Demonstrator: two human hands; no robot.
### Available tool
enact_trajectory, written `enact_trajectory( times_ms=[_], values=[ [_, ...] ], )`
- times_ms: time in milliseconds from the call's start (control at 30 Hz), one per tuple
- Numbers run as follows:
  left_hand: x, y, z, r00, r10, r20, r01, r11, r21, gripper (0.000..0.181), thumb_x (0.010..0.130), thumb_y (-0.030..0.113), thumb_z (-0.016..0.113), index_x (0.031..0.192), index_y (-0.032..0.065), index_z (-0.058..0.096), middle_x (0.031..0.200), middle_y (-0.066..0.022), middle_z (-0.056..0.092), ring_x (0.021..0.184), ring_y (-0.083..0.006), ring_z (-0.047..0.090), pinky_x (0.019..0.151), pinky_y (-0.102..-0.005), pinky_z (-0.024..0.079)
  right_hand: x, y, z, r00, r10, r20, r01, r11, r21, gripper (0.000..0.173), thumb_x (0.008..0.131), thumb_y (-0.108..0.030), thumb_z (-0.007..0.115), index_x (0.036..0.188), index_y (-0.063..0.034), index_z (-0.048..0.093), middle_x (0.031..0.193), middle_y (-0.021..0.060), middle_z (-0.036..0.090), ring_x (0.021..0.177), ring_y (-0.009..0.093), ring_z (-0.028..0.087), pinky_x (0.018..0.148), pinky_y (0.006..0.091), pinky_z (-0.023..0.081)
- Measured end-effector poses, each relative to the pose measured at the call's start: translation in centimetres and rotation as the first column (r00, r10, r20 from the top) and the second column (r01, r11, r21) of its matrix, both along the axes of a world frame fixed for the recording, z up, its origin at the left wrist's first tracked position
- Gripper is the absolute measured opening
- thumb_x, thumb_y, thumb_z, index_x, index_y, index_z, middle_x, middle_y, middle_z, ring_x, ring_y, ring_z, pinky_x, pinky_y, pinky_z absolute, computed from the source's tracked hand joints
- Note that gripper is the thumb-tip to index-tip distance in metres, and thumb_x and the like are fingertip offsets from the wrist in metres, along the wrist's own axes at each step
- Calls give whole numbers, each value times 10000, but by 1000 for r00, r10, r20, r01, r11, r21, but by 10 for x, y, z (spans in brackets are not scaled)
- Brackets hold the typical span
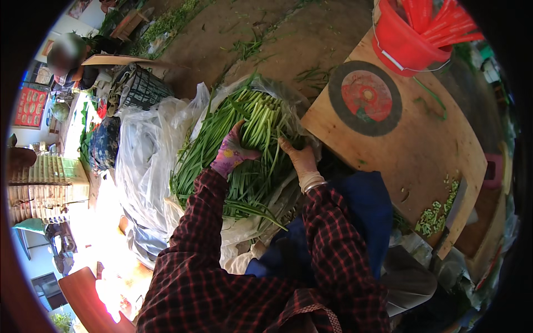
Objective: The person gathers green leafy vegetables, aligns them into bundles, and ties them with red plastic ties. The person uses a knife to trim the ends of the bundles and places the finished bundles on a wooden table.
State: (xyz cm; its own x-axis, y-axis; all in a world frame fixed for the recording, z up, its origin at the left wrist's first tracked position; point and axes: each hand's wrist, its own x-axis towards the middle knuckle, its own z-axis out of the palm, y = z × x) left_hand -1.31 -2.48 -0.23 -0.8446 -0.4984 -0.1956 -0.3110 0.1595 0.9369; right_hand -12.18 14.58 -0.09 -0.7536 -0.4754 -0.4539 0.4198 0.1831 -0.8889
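Note:
A big heap of garlic chives or similar long leafy greens (208, 137) lies in an open clear plastic bag (145, 141) before me, pale stem ends toward the upper right. My left hand (233, 152), in a pink flowered glove, is on the heap, with stems between its thumb and forefinger; its other fingers are hidden. At the heap's right side is my right hand (300, 158), a tan cuff and metal bracelet at its wrist. Its thumb is beside the stems, and the greens and bag partly hide the fingers.
On the right, a wooden board (424, 158) bears a cutting disc (365, 98), a red bucket (399, 45) of red strips, chopped green pieces (437, 216) and a knife (456, 204). A dark crate (145, 89) and another person (68, 62) are at the upper left.

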Motion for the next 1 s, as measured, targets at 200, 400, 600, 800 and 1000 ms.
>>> enact_trajectory(
  times_ms=[200,400,600,800,1000],
  values=[
    [12,43,-29,978,5,-207,-7,1000,-11,918,543,54,770,1322,5,287,1210,-89,478,1111,-186,457,947,-301,383,10,-18,5,997,50,53,-30,945,-326,991,586,-310,839,1308,40,258,1261,149,417,1153,219,415,969,320,340],
    [11,127,-38,995,95,-36,-100,843,-529,843,603,218,752,1290,33,300,1146,-201,490,1010,-378,511,817,-412,443,5,-9,-19,993,-79,82,92,981,-172,680,571,-201,838,1112,34,500,1076,112,557,957,211,542,870,310,419],
    [-2,88,-6,934,-293,204,353,838,-415,858,655,281,745,1311,-23,282,1212,-229,454,1090,-342,487,949,-377,378,-11,10,-46,961,-165,-223,141,983,-118,618,550,-47,774,1102,26,506,1104,132,543,1012,259,514,893,331,398],
    [-17,15,25,978,194,75,-208,896,392,433,826,180,576,1227,70,458,1079,-42,599,872,-124,594,642,-244,487,-2,18,-34,952,-179,-249,177,984,-32,714,580,-43,749,1217,20,431,1226,139,462,1132,263,431,976,330,321],
    [-24,24,20,991,70,111,-101,946,308,421,783,120,598,1183,52,487,1091,-56,590,894,-134,584,711,-254,487,-1,18,-36,965,-207,-160,195,977,-82,715,589,-53,743,1227,18,429,1242,145,456,1158,260,415,983,327,318]
  ],
)
